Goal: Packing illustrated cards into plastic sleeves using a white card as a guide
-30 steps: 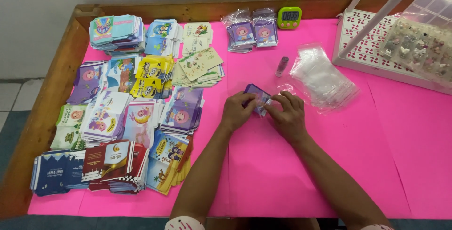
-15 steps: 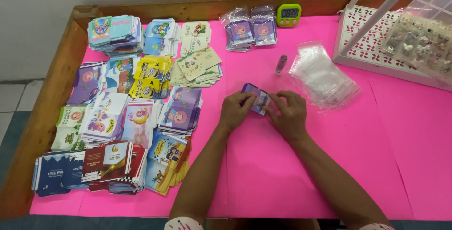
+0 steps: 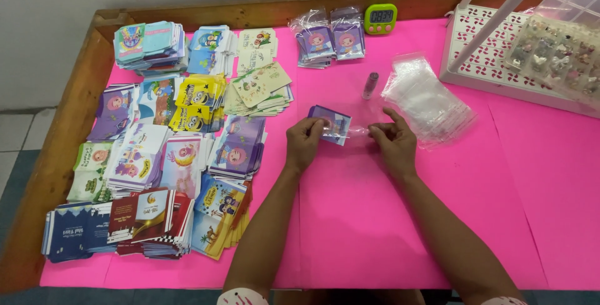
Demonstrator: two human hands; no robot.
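Just below the small bottle [image 3: 370,85], purple card [image 3: 331,123] pinched in left hand [image 3: 304,142]; clear sleeve [image 3: 357,131] gripped by right hand [image 3: 392,142], touching card's edge; likely snag or crease if corner catches sleeve mouth; loose bag pile [image 3: 428,102] beside, easily nudged.

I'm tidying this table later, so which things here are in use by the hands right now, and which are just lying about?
In use:
- purple card, in the left hand
- clear sleeve, pinched by the right hand
- pile of clear bags, close by

Lying about:
- card stacks
- green timer
- small tube
- white rack
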